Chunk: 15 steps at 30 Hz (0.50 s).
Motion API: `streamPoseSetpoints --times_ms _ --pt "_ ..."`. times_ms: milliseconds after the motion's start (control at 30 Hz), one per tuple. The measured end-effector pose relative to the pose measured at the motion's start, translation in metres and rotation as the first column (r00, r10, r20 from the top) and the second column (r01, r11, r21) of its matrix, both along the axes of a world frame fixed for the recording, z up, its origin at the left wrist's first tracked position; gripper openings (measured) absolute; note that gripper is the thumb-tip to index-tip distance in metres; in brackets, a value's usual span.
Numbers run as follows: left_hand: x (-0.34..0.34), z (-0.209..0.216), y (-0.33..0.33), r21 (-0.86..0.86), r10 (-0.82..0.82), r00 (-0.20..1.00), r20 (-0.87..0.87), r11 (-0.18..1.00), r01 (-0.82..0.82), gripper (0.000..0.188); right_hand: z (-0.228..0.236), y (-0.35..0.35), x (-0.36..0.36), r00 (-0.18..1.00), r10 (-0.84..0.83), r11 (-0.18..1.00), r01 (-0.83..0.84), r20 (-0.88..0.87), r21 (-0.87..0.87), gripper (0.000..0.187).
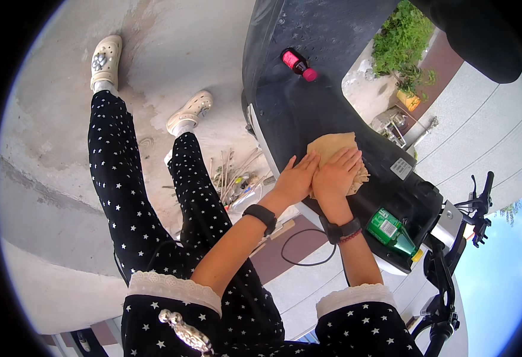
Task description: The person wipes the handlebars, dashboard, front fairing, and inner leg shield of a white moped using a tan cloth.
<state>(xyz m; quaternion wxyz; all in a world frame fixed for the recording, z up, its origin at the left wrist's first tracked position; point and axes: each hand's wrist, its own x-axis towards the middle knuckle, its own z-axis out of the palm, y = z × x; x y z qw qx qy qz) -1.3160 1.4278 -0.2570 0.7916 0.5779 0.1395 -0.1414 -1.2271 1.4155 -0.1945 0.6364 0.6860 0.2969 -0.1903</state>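
Flat on the black surface of a scooter (308, 113) lies a tan sheet that looks like brown paper (331, 141), with one ragged edge. My left hand (296, 178) rests on its near-left part, fingers stretched out and spread a little. Beside it, my right hand (336, 178) presses on the middle of the sheet, its fingers straight and flat. The two hands touch or nearly touch, and the palms hide part of the sheet. A green bottle (386, 227) with a yellow cap lies on its side to the right of my right hand.
A dark bottle (296, 62) with a pink label and cap lies farther off on the black surface. Handlebars (481, 202) with levers rise at the right. A loop of dark cord (290, 262) hangs near my right wrist. Plants (401, 41) and sticks (234, 175) are on the ground.
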Motion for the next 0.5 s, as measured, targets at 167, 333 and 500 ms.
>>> streamPoseSetpoints --times_ms 167,333,500 --pt "0.001 -0.019 -0.007 0.017 -0.025 0.999 0.028 1.0 0.024 0.059 -0.015 -0.002 0.007 0.998 -0.059 0.998 0.059 -0.014 0.003 0.067" --pt "0.003 -0.031 -0.012 0.079 -0.02 1.0 0.022 0.997 0.019 0.063 -0.029 0.002 0.012 0.99 -0.143 0.98 0.143 0.011 -0.137 0.07" --pt "0.012 -0.04 -0.017 0.186 -0.034 0.999 -0.024 0.982 0.038 0.058 -0.048 0.003 0.023 0.963 -0.263 0.937 0.27 0.061 -0.223 0.076"
